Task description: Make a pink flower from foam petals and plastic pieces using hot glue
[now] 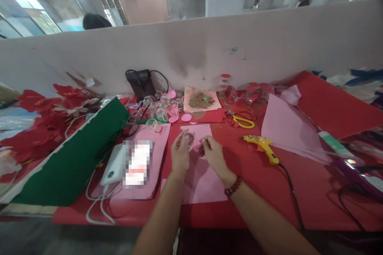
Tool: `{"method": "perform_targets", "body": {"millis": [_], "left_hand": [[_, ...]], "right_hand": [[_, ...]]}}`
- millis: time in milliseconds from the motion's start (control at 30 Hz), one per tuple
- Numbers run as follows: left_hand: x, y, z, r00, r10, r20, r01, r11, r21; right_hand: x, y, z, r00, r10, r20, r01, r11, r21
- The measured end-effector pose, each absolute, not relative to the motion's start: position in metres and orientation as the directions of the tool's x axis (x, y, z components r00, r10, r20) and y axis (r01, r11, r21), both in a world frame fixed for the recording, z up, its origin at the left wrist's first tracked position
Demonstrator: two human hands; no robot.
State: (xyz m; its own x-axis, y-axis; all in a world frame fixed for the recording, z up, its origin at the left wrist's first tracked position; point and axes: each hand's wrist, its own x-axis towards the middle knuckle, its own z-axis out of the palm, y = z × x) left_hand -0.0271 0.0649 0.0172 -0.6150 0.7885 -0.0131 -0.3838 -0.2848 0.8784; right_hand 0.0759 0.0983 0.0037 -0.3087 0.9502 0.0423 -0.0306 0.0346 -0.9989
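My left hand (180, 153) is closed around a small clear plastic cup (189, 138), partly covered by the fingers. Close to its right, my right hand (213, 153) pinches the edge of a small pink paper disc (197, 146). Both hands are over pink sheets (206, 187) lying on the red tabletop. A bead bracelet (233, 185) circles the right wrist. To the right of that hand lies a yellow glue gun (263, 145) with a black cord.
Beyond the hands are a pile of clear cups (161, 112), a stained board (200, 101) and yellow-handled scissors (243, 121). A phone (138, 164) and a white power bank (113, 163) lie left. A green panel (68, 159) slants beside red flowers (32, 127).
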Motion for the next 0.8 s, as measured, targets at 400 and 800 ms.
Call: {"method": "perform_targets", "body": {"millis": [400, 800], "left_hand": [[-0.0261, 0.0641, 0.0128, -0.496, 0.868, 0.027, -0.293, -0.196, 0.936], [-0.0246, 0.0646, 0.0123, -0.484, 0.874, 0.038, -0.202, -0.154, 0.967]], "right_hand": [[0.0813, 0.1012, 0.0118, -0.307, 0.935, 0.176, 0.136, 0.226, -0.965], [0.0836, 0.1066, 0.0038, -0.296, 0.930, 0.215, 0.458, 0.336, -0.823]]}}
